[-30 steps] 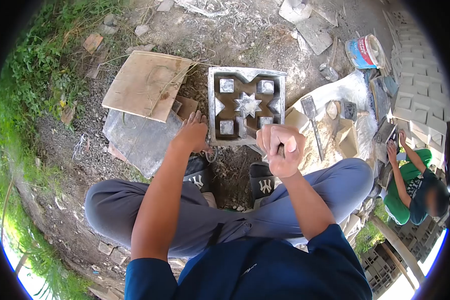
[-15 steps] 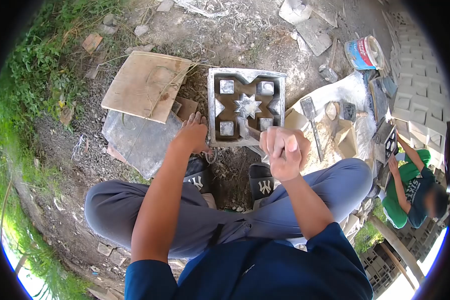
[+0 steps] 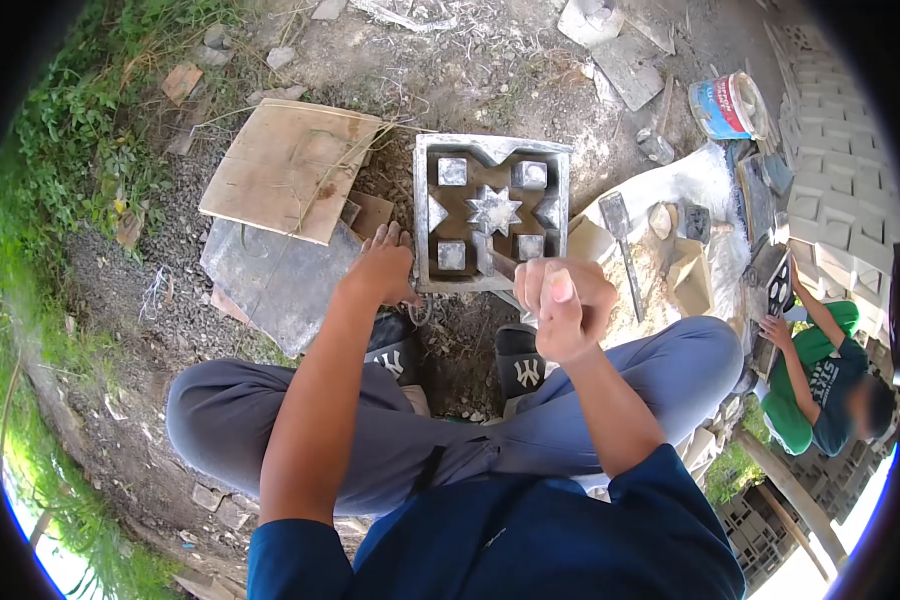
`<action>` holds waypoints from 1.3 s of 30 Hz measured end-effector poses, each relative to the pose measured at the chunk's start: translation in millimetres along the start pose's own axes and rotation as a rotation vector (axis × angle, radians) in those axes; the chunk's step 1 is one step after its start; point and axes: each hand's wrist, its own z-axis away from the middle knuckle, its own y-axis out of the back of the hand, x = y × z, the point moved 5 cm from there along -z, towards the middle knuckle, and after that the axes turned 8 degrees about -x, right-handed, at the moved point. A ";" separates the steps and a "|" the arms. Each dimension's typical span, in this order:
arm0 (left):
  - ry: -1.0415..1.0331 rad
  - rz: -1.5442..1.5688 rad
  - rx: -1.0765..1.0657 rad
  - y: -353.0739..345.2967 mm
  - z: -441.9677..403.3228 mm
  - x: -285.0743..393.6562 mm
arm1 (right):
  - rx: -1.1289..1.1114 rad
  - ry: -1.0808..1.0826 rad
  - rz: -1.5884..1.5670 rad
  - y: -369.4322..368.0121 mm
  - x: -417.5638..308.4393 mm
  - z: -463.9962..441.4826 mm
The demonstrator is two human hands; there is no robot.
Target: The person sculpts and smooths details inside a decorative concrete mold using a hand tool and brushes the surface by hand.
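Observation:
A square grey mould (image 3: 421,215) lies on the ground before my feet, with a raised eight-pointed star in its middle and square blocks near its corners. My right hand (image 3: 567,305) is closed round the handle of a small scraper (image 3: 503,263), mostly hidden by the fist. Its narrow blade reaches over the mould's near wall, below the star. Against the mould's near left corner rests my left hand (image 3: 381,268), fingers stretched forward and thumb by a metal ring (image 3: 422,312). I cannot tell whether it presses on the mould.
Left of the mould lie a plywood sheet (image 3: 290,165) and a grey board (image 3: 260,285). At right, a flat-ended tool (image 3: 622,250) lies across pale powder (image 3: 655,275). A paint bucket (image 3: 727,107) stands farther back. Another person (image 3: 820,375) works at the far right.
My right fist has tilted slightly and shifted a little left with the scraper. My left hand stays in place beside the mould. The other person's hands have moved slightly.

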 end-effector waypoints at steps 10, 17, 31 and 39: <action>-0.022 -0.028 -0.004 -7.8 0.4 0.1 | 0.111 0.034 -0.286 -2.4 0.3 9.2; -0.025 -0.030 0.010 1.0 1.6 0.8 | 0.114 0.083 -0.243 -9.1 -10.0 6.8; -0.018 -0.046 0.006 1.6 -1.1 1.5 | 0.030 0.026 -0.287 -6.2 -7.0 0.6; -0.024 -0.075 -0.037 -3.9 2.7 5.0 | 0.021 0.068 -0.274 -7.0 2.8 -6.0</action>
